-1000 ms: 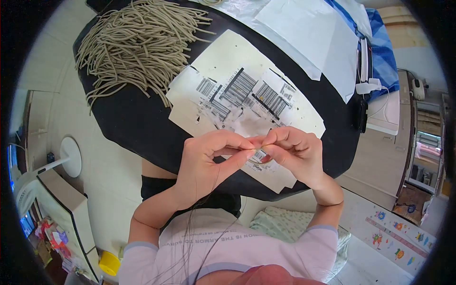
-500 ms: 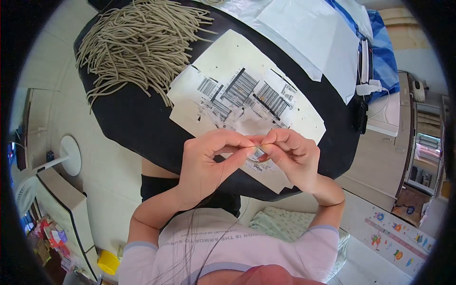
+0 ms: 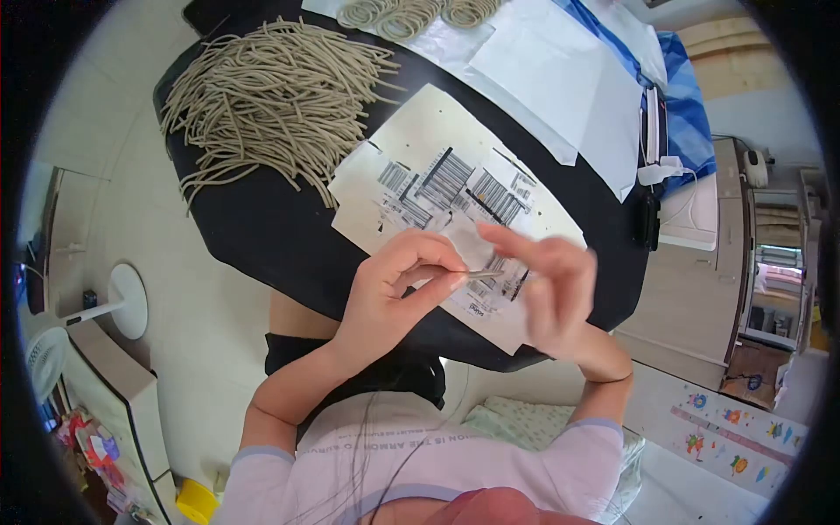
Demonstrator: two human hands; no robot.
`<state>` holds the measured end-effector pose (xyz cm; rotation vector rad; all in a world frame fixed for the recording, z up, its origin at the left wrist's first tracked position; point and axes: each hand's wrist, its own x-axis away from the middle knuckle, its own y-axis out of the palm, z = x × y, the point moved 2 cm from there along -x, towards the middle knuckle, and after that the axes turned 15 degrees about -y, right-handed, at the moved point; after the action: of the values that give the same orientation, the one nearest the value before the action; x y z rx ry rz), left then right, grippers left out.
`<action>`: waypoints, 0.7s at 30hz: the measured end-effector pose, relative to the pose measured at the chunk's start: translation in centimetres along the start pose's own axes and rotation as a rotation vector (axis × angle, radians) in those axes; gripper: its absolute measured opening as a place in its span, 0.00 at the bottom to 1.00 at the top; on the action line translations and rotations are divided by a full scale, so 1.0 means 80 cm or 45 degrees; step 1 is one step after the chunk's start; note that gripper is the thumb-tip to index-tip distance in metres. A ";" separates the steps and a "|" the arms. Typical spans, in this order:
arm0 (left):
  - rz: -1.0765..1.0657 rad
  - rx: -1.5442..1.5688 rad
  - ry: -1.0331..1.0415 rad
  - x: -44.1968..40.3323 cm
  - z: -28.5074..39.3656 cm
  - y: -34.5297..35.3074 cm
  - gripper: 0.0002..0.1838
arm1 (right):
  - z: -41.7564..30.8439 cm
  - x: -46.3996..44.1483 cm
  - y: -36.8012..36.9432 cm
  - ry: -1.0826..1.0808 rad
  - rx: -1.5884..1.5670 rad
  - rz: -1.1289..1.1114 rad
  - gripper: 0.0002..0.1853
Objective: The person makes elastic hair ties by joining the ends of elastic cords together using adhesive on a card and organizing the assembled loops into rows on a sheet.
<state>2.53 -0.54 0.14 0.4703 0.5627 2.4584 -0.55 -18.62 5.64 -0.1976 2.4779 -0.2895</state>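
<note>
My left hand [image 3: 398,289] is closed, thumb and fingertips pinching a thin beige cord [image 3: 484,274], likely a loop seen edge-on. The cord juts out toward the right above a cardboard sheet [image 3: 385,214] covered with barcode labels. My right hand [image 3: 560,284] is apart from the cord, just right of it. Its index finger is stretched out and the thumb is smeared by motion; nothing shows in it. A large heap of cut beige cords [image 3: 271,105] lies at the back left of the black table [image 3: 254,227].
Bundles of cord rings [image 3: 402,16] lie at the far edge, beside white sheets [image 3: 560,74]. A white plug with a cable [image 3: 662,171] and a black object [image 3: 647,220] sit at the right edge. A fan [image 3: 45,360] stands on the left.
My right hand has let go of the cord and moved right. The left hand still pinches it. The view has tilted, bringing the cord rings at the far edge into sight.
</note>
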 end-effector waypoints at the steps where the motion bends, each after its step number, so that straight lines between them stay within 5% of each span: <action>1: -0.053 0.066 -0.014 0.001 0.002 -0.005 0.05 | 0.001 -0.009 -0.002 0.014 -0.063 0.054 0.08; 7: -0.335 0.406 -0.154 0.003 0.008 -0.024 0.04 | 0.011 -0.049 0.013 0.870 -0.562 -0.220 0.04; 14: -0.304 0.460 -0.051 -0.001 0.010 -0.038 0.06 | 0.028 -0.062 0.032 1.032 -0.691 -0.328 0.07; 19: 0.104 0.148 -0.017 0.002 0.057 -0.061 0.14 | 0.039 -0.101 0.013 0.962 -0.387 -0.146 0.10; 21: 0.535 -0.419 0.425 0.002 0.073 -0.089 0.18 | 0.065 -0.128 -0.012 0.821 -0.155 0.018 0.10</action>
<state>8.17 6.55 1.63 0.0414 0.1848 2.9867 10.79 -18.22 7.77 -0.1525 3.1385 -0.2185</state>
